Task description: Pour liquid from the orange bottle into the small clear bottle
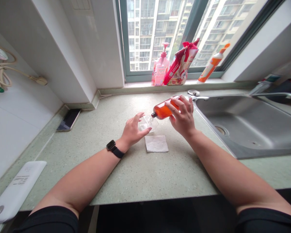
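My right hand (181,115) is wrapped round an orange-brown bottle (162,110), tilted almost flat with its dark uncapped mouth pointing left and slightly down. Below that mouth sits a small clear dish (149,124), see-through enough that its contents are hard to make out. The thumb and fingers of my left hand (135,128) curve around the dish's left side and grip it. Just in front of the dish, a folded white tissue (156,143) lies flat on the counter.
The speckled green counter (126,181) borders a steel sink (252,124) on the right. A phone (69,119) and a white device (18,191) lie at the left. On the windowsill stand a pink pump bottle (160,69), a red bag (180,66) and an orange-white bottle (211,67).
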